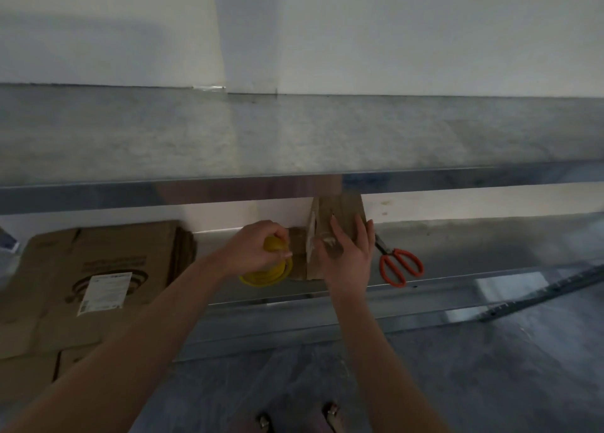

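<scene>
Your left hand (251, 249) curls its fingers round the top of the yellow tool (268, 274), which stands on the lower shelf (490, 252) at 6 o'clock of the view's centre, just beside the small cardboard box (340, 213) at its 3 o'clock. Your right hand (349, 256) lies with straight fingers pressed against that box, thumb spread apart. Orange-handled scissors (400, 266) lie at 3 o'clock of the right hand, flattened cartons (91, 269) at 9 o'clock of the left, and the upper shelf (294, 131) spans 12 o'clock.
</scene>
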Action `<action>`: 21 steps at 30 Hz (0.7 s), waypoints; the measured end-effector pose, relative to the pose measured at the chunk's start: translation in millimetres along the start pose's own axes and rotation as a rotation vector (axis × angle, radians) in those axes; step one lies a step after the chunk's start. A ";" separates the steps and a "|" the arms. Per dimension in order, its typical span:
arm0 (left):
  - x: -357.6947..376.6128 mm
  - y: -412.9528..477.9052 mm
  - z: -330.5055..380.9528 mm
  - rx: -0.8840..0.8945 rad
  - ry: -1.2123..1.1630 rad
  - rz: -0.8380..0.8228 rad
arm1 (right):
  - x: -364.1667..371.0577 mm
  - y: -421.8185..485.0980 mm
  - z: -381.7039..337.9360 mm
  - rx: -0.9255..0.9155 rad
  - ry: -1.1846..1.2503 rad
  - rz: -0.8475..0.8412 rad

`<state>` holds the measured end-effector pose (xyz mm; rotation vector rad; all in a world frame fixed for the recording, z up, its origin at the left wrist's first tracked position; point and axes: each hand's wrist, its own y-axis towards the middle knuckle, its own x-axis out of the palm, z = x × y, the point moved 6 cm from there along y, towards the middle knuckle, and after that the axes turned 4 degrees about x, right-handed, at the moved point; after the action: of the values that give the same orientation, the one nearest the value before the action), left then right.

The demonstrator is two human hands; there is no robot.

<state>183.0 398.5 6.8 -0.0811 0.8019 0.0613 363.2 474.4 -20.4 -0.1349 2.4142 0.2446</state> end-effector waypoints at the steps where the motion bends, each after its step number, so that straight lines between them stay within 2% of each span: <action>1: -2.2 -1.0 -4.4 -0.003 0.019 0.006 | -1.8 3.6 0.4 -0.001 0.007 0.004; 4: -8.6 -5.6 -16.5 -0.020 0.069 0.003 | -6.8 9.9 1.1 -0.047 -0.010 -0.033; 8: -12.4 -14.2 -20.2 -0.012 0.115 0.010 | -10.7 1.0 0.6 -0.213 -0.174 -0.066; 13: -17.2 -27.6 -19.1 0.005 0.145 0.059 | -16.9 -15.7 -17.9 -0.403 -0.287 -0.012; 17: -20.6 -37.3 -12.3 0.001 0.135 0.073 | -13.6 -42.0 -40.2 -0.557 -0.221 -0.012; 19: -21.9 -42.6 -8.0 0.003 0.130 0.077 | -4.5 -55.7 -49.3 -0.565 -0.187 -0.085; 21: -20.9 -48.5 -2.2 0.023 0.138 0.082 | 8.6 -61.0 -52.6 -0.438 -0.142 -0.239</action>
<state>171.1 349.6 22.6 -0.0311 0.9434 0.1255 333.0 403.4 4.4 -0.5795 2.1456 0.6452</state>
